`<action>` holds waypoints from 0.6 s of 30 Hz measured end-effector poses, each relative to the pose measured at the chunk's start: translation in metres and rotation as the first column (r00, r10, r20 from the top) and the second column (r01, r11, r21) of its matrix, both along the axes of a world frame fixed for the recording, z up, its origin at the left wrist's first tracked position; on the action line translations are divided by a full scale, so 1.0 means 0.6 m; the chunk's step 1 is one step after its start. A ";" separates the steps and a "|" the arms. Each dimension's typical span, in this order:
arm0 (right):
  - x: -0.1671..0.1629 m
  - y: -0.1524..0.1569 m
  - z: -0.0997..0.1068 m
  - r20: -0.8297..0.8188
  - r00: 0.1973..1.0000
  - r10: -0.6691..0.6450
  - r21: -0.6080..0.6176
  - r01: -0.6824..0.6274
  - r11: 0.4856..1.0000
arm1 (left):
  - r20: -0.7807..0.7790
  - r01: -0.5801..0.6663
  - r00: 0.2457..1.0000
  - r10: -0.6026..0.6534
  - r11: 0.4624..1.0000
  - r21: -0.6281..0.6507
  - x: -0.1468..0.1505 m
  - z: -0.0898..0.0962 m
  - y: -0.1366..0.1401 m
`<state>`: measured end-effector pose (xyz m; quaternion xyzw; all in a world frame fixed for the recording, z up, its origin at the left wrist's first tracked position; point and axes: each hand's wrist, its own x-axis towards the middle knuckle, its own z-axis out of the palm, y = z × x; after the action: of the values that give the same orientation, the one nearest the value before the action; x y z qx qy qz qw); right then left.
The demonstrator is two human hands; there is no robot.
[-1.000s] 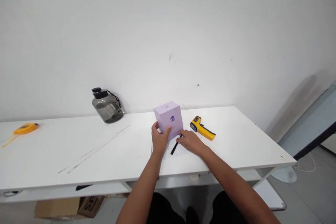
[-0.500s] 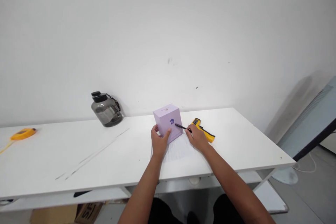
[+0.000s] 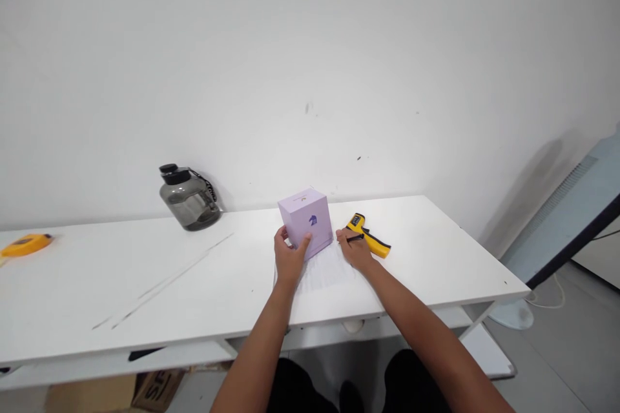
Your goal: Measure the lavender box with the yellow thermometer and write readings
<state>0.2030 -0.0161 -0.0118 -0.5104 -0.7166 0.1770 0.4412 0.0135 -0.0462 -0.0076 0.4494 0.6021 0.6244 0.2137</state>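
Observation:
A lilac box [image 3: 310, 222] with a dark blue emblem on its front is gripped at its lower left by my left hand [image 3: 289, 257], thumb on the front face. Under and in front of it lies a white sheet of paper [image 3: 322, 274] with faint print. My right hand [image 3: 355, 250] rests at the right side of the sheet, closed round a black pen [image 3: 356, 237]. Just beyond that hand lies a yellow and black infrared thermometer [image 3: 372, 237], partly covered by the hand.
A grey jug-like bottle [image 3: 190, 201] with a black cap stands by the wall. An orange tape measure [image 3: 26, 245] lies at the far left of the white table [image 3: 194, 290]. A pale blue fan-like appliance [image 3: 557, 213] stands right of the table, and cardboard boxes [image 3: 92, 393] are below.
The pen has turned in my right hand from pointing at the box's emblem to lying across my fingers near the paper. My left hand still holds the box. The view has shifted slightly.

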 end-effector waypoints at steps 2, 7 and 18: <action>0.001 -0.001 0.002 0.039 0.998 0.039 -0.046 -0.037 0.998 | 0.001 -0.002 1.000 0.002 1.000 -0.012 0.000 0.001 -0.001; 0.006 -0.003 0.001 0.013 0.999 0.052 -0.085 -0.051 0.995 | 0.005 0.003 1.000 -0.003 1.000 -0.020 -0.001 0.000 -0.002; 0.008 0.014 -0.002 -0.065 0.997 0.048 -0.293 -0.065 0.954 | -0.009 -0.002 1.000 0.002 1.000 -0.013 0.001 0.002 0.000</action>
<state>0.2077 -0.0078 -0.0127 -0.5446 -0.6834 0.3090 0.3753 0.0142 -0.0464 -0.0063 0.4503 0.6077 0.6185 0.2132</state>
